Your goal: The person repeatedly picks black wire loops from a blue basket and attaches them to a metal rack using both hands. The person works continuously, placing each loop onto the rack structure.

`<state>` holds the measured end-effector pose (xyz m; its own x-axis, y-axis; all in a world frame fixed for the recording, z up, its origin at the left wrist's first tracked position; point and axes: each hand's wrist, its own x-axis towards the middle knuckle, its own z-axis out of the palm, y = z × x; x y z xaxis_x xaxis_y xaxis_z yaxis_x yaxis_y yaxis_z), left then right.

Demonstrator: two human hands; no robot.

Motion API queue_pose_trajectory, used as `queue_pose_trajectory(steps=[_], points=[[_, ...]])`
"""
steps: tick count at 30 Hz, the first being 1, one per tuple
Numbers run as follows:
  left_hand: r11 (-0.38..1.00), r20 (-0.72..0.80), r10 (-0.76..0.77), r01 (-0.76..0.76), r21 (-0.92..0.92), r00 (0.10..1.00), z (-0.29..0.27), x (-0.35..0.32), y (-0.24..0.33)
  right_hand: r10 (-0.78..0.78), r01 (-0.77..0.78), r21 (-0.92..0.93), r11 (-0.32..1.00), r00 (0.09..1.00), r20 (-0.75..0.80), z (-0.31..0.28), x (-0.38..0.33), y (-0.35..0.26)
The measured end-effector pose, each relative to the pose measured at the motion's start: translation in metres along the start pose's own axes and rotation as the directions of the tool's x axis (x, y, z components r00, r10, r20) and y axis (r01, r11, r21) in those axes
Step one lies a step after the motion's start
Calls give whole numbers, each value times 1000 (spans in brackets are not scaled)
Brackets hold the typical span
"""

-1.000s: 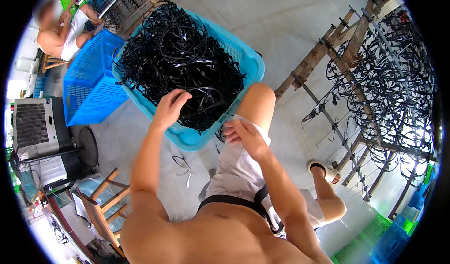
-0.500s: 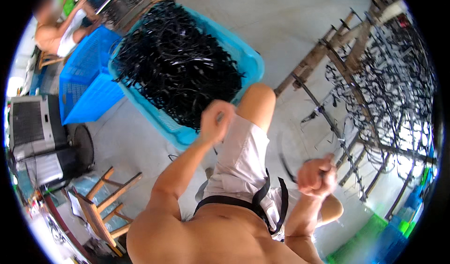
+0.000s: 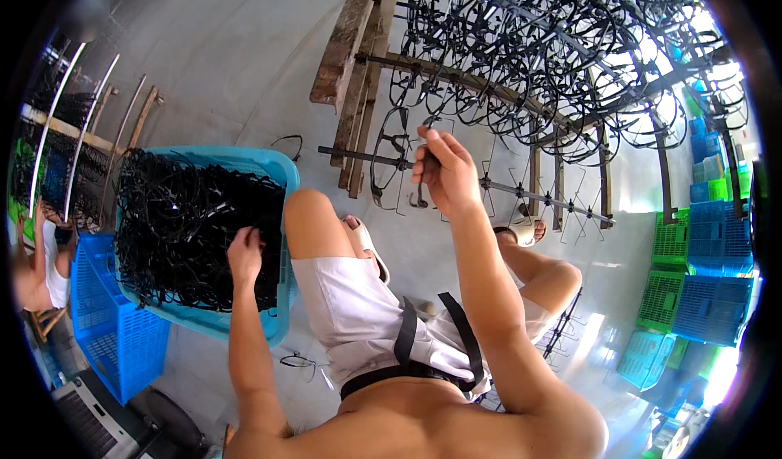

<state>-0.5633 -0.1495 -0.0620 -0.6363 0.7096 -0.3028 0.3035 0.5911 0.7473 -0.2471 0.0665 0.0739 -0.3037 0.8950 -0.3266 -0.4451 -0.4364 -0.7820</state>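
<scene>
My left hand reaches over the right part of a light-blue basket, fingers pinched at the edge of a heap of black eyeglass frames. What it pinches is too small to tell. My right hand is raised in front of me, closed on a thin black eyeglass frame that shows partly below the fingers. It is beside a horizontal metal rod with thin wire hooks. Another black eyeglass frame hangs on that rod, just left of my right hand.
A wooden rack hung with many black eyeglass frames stands ahead on the right. Loose frames lie on the floor, one near my left knee. A blue crate and a seated person are at left; stacked crates at right.
The view has turned right, bringing the rack closer to the middle. My left hand has moved over the heap in the basket. My right hand has risen to the rod.
</scene>
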Motion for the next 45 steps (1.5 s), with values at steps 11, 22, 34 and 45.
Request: queue_pose_trajectory(steps=[11, 22, 34, 45], points=[[59, 327, 450, 338, -939, 831, -6, -126, 122, -44, 38, -79, 996, 996, -75, -20, 10, 14], [583, 95, 812, -787, -201, 576, 94, -155, 171, -90, 83, -99, 992, 994, -68, -21, -10, 13], [698, -273, 674, -713, -69, 687, 197, -130, 180, -174, 172, -25, 985, 976, -127, -20, -5, 25], [608, -201, 769, -792, -62, 606, 198, -114, 172, -324, 316, -72, 946, 926, -193, -24, -3, 27]])
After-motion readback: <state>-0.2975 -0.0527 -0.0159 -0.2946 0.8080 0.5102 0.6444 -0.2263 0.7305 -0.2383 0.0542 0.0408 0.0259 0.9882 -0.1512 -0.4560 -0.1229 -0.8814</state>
